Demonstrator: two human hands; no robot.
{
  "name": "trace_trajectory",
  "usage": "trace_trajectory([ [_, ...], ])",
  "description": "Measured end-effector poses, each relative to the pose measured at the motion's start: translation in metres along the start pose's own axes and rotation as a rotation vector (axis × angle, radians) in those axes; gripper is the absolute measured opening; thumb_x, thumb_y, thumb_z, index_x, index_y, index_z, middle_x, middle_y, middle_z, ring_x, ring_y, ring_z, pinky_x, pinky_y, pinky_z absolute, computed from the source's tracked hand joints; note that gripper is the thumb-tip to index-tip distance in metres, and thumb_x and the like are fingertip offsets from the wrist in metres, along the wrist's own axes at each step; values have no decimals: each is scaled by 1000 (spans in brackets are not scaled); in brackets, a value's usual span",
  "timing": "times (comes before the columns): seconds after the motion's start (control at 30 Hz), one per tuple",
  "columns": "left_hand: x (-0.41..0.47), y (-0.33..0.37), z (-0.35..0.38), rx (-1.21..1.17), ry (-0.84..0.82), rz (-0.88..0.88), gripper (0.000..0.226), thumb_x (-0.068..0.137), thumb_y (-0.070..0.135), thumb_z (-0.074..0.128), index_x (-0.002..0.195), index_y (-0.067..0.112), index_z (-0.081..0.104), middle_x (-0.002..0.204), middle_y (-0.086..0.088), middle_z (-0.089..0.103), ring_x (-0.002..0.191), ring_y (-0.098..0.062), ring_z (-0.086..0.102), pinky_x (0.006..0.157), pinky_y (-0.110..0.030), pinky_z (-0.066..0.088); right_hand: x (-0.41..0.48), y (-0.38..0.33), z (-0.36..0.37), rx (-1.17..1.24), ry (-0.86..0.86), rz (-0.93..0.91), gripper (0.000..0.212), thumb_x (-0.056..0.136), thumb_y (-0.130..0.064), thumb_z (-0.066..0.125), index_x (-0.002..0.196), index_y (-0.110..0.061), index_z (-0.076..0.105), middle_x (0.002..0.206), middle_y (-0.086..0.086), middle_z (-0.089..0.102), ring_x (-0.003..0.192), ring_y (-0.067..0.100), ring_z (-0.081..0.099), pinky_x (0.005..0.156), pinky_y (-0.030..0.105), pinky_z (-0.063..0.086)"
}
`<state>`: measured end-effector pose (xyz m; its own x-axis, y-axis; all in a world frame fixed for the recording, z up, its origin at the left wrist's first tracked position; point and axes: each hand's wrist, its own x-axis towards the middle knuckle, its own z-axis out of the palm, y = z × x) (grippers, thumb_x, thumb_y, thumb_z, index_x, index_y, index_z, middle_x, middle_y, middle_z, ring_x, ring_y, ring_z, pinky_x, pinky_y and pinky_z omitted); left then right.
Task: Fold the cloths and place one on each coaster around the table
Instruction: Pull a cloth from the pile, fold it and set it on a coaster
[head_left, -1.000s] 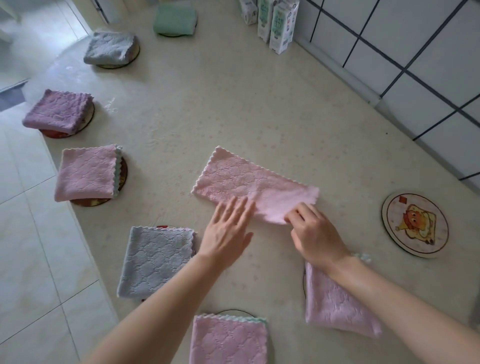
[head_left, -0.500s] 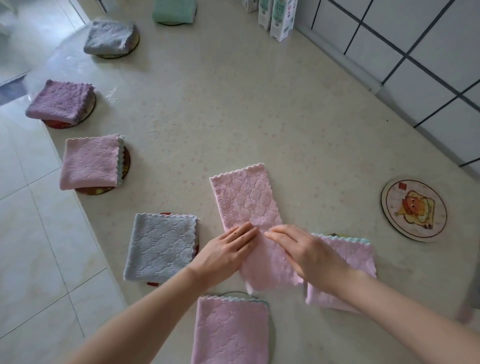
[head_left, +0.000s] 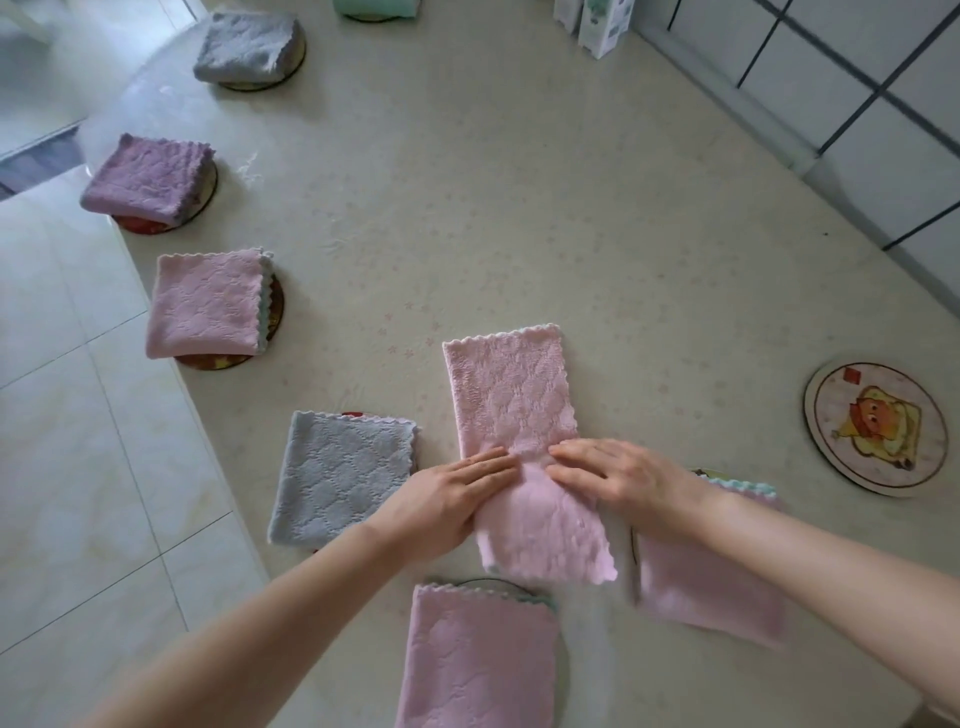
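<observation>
- Pink cloth (head_left: 511, 410) lies as a long strip on the table (head_left: 519, 208), running from near to far. A folded grey cloth (head_left: 337, 478) sits just to its left and a second pink square (head_left: 711, 587) to its right.
- We judge the step in hand to be the second fold. The strip looks already halved lengthwise and has yet to be halved again into a square.
- Our left hand (head_left: 447, 501) and right hand (head_left: 618, 475) lie flat across the strip's middle. The fingers are straight and the fingertips point toward each other with a small gap between them. Neither hand grips anything; both press down on the fabric.
- The far half of the strip reaches out beyond our fingers, and the near half lies between our wrists.
- Next, we think, one end must be lifted over the line our fingers hold and its edges matched to the other end.
- After that the square belongs on the bare coaster (head_left: 875, 428) at the right, well apart from both hands. It is the only coaster in view without a cloth.
</observation>
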<state>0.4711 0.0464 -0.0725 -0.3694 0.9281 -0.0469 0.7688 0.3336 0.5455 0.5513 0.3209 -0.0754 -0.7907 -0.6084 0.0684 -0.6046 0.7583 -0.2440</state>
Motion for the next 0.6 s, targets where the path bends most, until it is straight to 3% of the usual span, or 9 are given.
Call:
trace_trajectory([
  [0.1,2,-4,-12,-171,-10,-68,49,88,8,56,136,18,51,143,4,48,135,-9,39,112,-25,32,7,8,0,49,-7,3,36,88,-8,52,124,-15,55,122,6,60,109,20,59,86,34,52],
  [0.2,10,-8,-25,-341,-19,-176,46,84,4,59,127,21,60,127,6,62,118,-4,56,101,-20,43,19,13,-6,215,4,85,26,94,-23,48,115,-15,61,109,2,65,95,19,63,78,31,52],
  [0.3,25,-16,-34,-472,-23,-469,30,84,0,53,101,16,72,96,-3,74,84,-8,65,80,-32,55,34,17,-18,465,-52,284,32,78,-25,48,104,-18,65,94,-3,69,86,15,64,72,25,47],
  [0.37,38,-20,-39,-760,52,-696,20,93,4,52,83,11,68,82,-9,68,74,-17,60,73,-38,56,43,23,-23,618,-14,512,30,75,-24,44,91,-13,66,78,-4,67,73,11,63,64,27,44],
  [0.43,50,-23,-45,-1091,112,-882,16,97,13,49,95,6,63,88,-11,66,74,-18,65,67,-32,58,55,32,-23,749,16,748,22,88,-25,51,77,-9,61,64,-2,58,61,10,55,60,30,42],
  [0.47,54,-26,-47,-1173,122,-946,20,98,18,49,103,3,62,92,-12,68,74,-19,67,66,-30,59,61,35,-21,799,17,842,28,91,-27,53,69,-10,56,59,0,55,56,11,54,59,31,42],
  [0.6,62,-35,-48,-1244,117,-1061,29,98,28,49,108,3,61,96,-13,70,78,-24,71,64,-35,60,77,43,-17,844,2,1012,36,91,-26,55,59,-14,42,50,1,50,43,11,52,52,29,46],
])
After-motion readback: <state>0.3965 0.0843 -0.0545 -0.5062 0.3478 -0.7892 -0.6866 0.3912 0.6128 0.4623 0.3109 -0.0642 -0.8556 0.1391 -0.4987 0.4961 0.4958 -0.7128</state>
